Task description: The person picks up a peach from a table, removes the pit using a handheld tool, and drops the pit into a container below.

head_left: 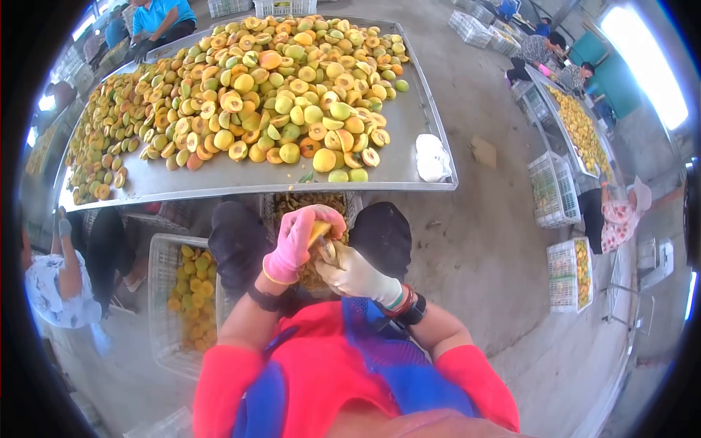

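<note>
My left hand (310, 232), in a pink glove, is closed around a yellow peach piece (318, 232) held over my lap. My right hand (356, 271), in a white glove with a green cuff edge, is closed on a small tool (328, 252) whose tip meets the fruit; its exact kind is hard to make out. Between my knees, below both hands, stands a crate (353, 208) of brownish scraps, partly hidden by my hands. Ahead, a big heap of peaches (292, 95), many of them halved, covers much of the metal table (219, 187).
A crumpled white bag (433, 158) lies at the table's right corner. To my left stands a white crate (162, 292) of yellow peach halves. Crates (553, 190) stand on the right beside another fruit table (580, 131). Several people work around the tables.
</note>
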`<state>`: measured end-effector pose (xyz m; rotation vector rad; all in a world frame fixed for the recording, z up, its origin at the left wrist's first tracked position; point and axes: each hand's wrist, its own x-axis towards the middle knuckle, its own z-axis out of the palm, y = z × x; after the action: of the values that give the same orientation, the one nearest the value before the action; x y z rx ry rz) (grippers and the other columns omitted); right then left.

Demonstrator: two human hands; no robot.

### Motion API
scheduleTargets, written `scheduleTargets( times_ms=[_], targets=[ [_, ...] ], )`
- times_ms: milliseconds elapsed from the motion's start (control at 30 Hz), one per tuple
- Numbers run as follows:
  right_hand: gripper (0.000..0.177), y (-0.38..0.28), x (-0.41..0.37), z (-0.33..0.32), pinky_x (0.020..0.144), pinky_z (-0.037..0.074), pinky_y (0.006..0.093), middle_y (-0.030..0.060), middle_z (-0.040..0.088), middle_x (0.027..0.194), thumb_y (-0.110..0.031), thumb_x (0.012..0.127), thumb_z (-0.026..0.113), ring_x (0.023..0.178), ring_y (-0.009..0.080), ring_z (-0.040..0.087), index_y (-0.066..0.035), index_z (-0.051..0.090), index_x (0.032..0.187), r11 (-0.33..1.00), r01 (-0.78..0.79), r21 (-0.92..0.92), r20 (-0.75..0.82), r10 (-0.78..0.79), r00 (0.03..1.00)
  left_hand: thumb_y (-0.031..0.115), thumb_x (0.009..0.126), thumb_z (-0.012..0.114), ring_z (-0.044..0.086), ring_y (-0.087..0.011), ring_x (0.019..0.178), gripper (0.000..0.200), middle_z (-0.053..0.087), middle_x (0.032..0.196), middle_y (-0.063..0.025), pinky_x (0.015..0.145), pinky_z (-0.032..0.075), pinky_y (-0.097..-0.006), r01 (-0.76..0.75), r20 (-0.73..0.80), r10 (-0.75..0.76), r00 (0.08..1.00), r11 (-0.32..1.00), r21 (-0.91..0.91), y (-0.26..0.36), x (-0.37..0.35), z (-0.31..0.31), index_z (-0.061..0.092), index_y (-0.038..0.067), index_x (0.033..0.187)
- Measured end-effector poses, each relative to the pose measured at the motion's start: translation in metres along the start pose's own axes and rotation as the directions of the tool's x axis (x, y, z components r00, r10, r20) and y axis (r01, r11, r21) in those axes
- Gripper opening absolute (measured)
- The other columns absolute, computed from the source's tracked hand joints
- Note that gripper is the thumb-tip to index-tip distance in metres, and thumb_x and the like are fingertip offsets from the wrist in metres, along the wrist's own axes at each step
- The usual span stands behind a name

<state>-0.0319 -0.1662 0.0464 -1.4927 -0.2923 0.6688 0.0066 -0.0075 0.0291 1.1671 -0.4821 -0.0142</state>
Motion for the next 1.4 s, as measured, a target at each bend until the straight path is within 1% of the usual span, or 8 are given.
scheduleTargets(
  times_ms=[167, 467, 767, 933, 1033, 1233, 1300, 1400],
  targets=[
    [0.008, 0.01, 0.001, -0.013, 0.036, 0.031, 0.0252, -0.0011, 0.046, 0.059, -0.017, 0.099, 0.053, 0.04, 0.0083, 0.041, -0.013, 0.048, 0.095, 0.948, -0.243, 0.205, 0.275, 0.182, 0.944, 0.046, 0.108, 0.037, 0.064, -0.0223, 0.079, 0.054, 0.068, 0.093, -0.0169, 0.073, 0.052, -0.0335, 0.105, 0.151, -0.095, 0.984, 0.992, -0.063, -0.008, 0.001, -0.015, 0.064, -0.002, 0.104],
    [0.01, 0.01, 0.004, -0.002, 0.036, 0.031, 0.0259, -0.0021, 0.048, 0.059, -0.015, 0.097, 0.056, 0.041, 0.0084, 0.044, -0.01, 0.048, 0.101, 0.977, -0.124, 0.172, -0.036, 0.132, 0.991, 0.05, 0.107, 0.034, 0.065, -0.0181, 0.076, 0.064, 0.071, 0.091, -0.0137, 0.074, 0.053, -0.0292, 0.126, -0.218, -0.104, 0.97, 0.988, 0.088, -0.011, 0.002, 0.01, 0.068, -0.003, 0.097],
    [0.015, 0.021, 0.003, -0.009, 0.036, 0.033, 0.0252, -0.0009, 0.051, 0.06, -0.019, 0.1, 0.054, 0.04, 0.0089, 0.045, -0.008, 0.05, 0.109, 0.997, -0.05, 0.065, 0.065, 0.046, 0.997, 0.043, 0.109, 0.037, 0.065, -0.0206, 0.075, 0.058, 0.07, 0.083, -0.0156, 0.074, 0.053, -0.0333, 0.164, -0.044, -0.161, 0.986, 0.984, 0.075, -0.014, 0.002, -0.001, 0.064, -0.004, 0.088],
    [0.012, 0.015, 0.003, -0.02, 0.035, 0.032, 0.0252, 0.0002, 0.051, 0.06, -0.02, 0.102, 0.052, 0.038, 0.0086, 0.043, -0.009, 0.05, 0.102, 0.98, -0.193, 0.052, 0.258, 0.173, 0.95, 0.041, 0.108, 0.04, 0.066, -0.0209, 0.08, 0.055, 0.071, 0.087, -0.0164, 0.078, 0.053, -0.0332, 0.167, 0.04, -0.178, 0.983, 0.965, 0.202, -0.004, 0.002, -0.006, 0.063, -0.005, 0.087],
    [0.015, 0.015, -0.003, -0.005, 0.036, 0.032, 0.0254, -0.0004, 0.049, 0.059, -0.022, 0.102, 0.052, 0.039, 0.0086, 0.043, -0.011, 0.048, 0.092, 0.976, -0.165, 0.145, 0.087, 0.153, 0.984, 0.043, 0.106, 0.043, 0.067, -0.0209, 0.083, 0.055, 0.072, 0.089, -0.0158, 0.08, 0.053, -0.0329, 0.158, 0.116, -0.184, 0.976, 0.967, 0.199, 0.002, 0.009, -0.005, 0.065, -0.005, 0.091],
    [0.016, 0.019, -0.001, -0.021, 0.037, 0.033, 0.0261, -0.0011, 0.044, 0.058, -0.021, 0.101, 0.053, 0.042, 0.0101, 0.044, -0.01, 0.05, 0.09, 0.95, -0.235, 0.206, 0.194, 0.195, 0.961, 0.038, 0.105, 0.046, 0.068, -0.021, 0.085, 0.053, 0.072, 0.09, -0.0147, 0.083, 0.053, -0.0332, 0.34, 0.146, -0.361, 0.921, 0.928, 0.151, 0.005, 0.021, -0.006, 0.068, -0.006, 0.088],
    [0.015, 0.057, 0.018, -0.006, 0.036, 0.031, 0.0254, -0.0018, 0.043, 0.057, -0.022, 0.101, 0.054, 0.041, 0.0094, 0.041, -0.01, 0.052, 0.092, 0.926, 0.373, -0.05, -0.104, -0.376, 0.921, 0.037, 0.105, 0.046, 0.068, -0.0211, 0.085, 0.051, 0.072, 0.09, -0.0145, 0.083, 0.054, -0.0338, 0.24, 0.165, -0.264, 0.95, 0.959, 0.153, 0.002, 0.017, -0.004, 0.068, -0.006, 0.088],
    [0.013, 0.06, 0.014, -0.007, 0.041, 0.036, 0.0266, 0.0003, 0.047, 0.063, -0.02, 0.1, 0.054, 0.048, 0.0108, 0.047, -0.009, 0.055, 0.093, 0.844, 0.479, -0.242, -0.041, -0.502, 0.864, 0.035, 0.105, 0.047, 0.068, -0.0217, 0.085, 0.049, 0.072, 0.09, -0.0141, 0.083, 0.054, -0.0348, 0.182, 0.159, -0.21, 0.965, 0.967, 0.176, 0.003, 0.013, -0.004, 0.068, -0.005, 0.087]
  ],
)
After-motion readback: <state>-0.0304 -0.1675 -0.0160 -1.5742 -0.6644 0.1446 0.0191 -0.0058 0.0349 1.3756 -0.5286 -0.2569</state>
